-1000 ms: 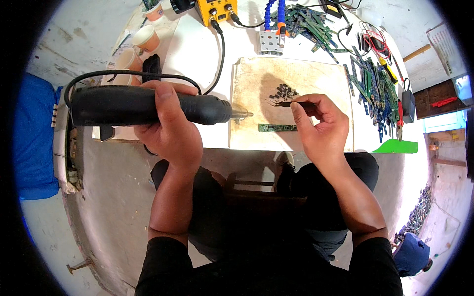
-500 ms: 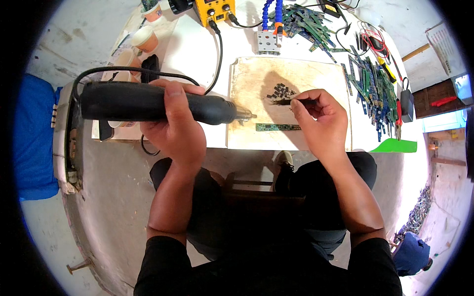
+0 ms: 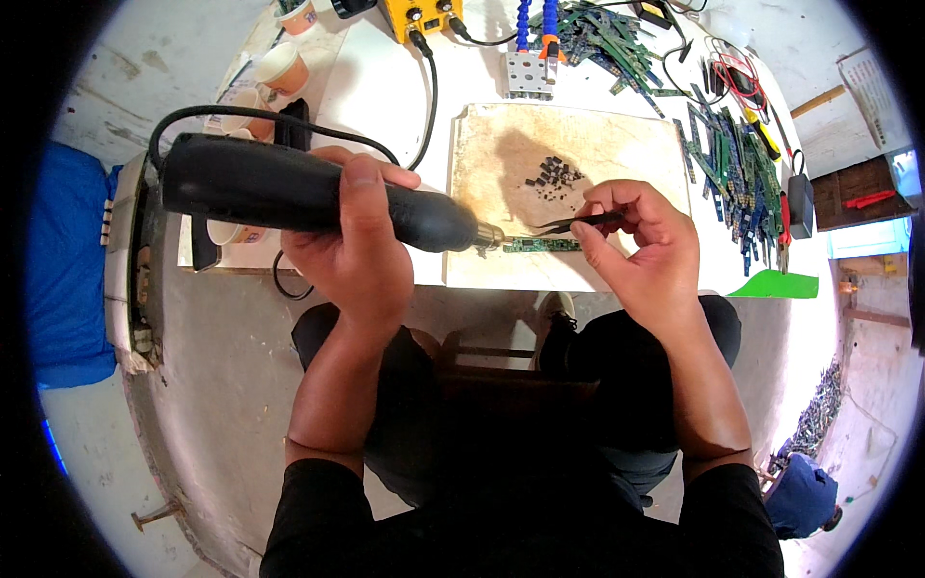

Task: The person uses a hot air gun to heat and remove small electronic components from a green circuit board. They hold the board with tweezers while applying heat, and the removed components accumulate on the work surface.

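Apparently heating the narrow green circuit strip on the rectangular tan board, gripping a bulky black hot-air handpiece in the curled left hand, pinching slim dark tweezers in the right hand. Next, probably calls for steady aim.

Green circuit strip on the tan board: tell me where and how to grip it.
The green circuit strip is likely best pinched across its long edges, right of middle, from the right: it lies flat and narrow, running left to right, with the metal nozzle by its left end.
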{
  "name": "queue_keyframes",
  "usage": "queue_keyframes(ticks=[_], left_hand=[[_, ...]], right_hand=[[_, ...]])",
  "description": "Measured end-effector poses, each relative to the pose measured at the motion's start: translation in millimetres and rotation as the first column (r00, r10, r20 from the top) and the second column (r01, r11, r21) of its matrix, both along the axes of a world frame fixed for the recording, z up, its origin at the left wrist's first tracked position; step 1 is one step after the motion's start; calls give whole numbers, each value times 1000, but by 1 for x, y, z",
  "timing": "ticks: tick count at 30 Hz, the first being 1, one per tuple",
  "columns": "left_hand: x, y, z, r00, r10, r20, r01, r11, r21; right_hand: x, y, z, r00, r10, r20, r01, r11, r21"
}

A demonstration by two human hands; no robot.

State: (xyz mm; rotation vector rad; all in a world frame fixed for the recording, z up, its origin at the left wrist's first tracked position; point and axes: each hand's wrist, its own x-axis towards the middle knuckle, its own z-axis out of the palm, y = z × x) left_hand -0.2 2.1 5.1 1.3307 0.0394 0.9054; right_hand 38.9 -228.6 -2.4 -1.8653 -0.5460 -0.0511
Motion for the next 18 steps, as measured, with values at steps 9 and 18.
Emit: queue_keyframes(ticks=[9, 18], left_hand=[[0, -2, -3, 1000, -23, -6, 23, 1000, -9], [1, 1, -3, 1000, 2, 13, -3, 1000, 14]], right_hand=[[-1, -5, 18, 962, 261, 82, -249, 959, -132], [-3, -3, 18, 965, 245, 92, -217, 946, -242]])
